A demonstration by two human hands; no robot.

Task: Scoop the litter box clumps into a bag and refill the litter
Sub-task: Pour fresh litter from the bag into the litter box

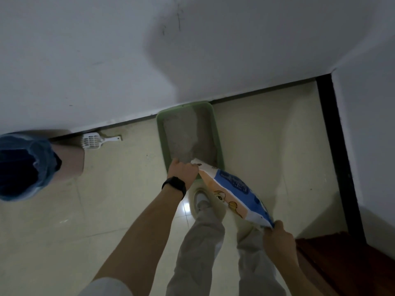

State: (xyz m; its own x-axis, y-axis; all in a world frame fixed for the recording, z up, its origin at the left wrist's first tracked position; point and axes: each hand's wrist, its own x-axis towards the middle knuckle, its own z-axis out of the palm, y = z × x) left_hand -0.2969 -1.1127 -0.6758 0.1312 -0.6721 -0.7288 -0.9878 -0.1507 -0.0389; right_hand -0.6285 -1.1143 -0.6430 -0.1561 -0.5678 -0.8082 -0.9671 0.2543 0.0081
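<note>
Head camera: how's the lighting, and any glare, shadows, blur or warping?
Head view: dim overall; a white glare spot on the floor tiles beside the shoe; a broad soft shadow on the wall above the litter box; the bin at the left edge looks stretched; print on the litter bag is blurred.

- The pale tiled floor [106, 210] carries everything here.
- A green litter box [217, 133] sits on it, its far end against the wall.
- A white scoop [92, 141] lies flat near the wall.
- A bin [68, 159] lined with a blue bag [25, 167] stands just beside the scoop.
- The person's shoe [201, 199] stands by the box's near end.
</note>
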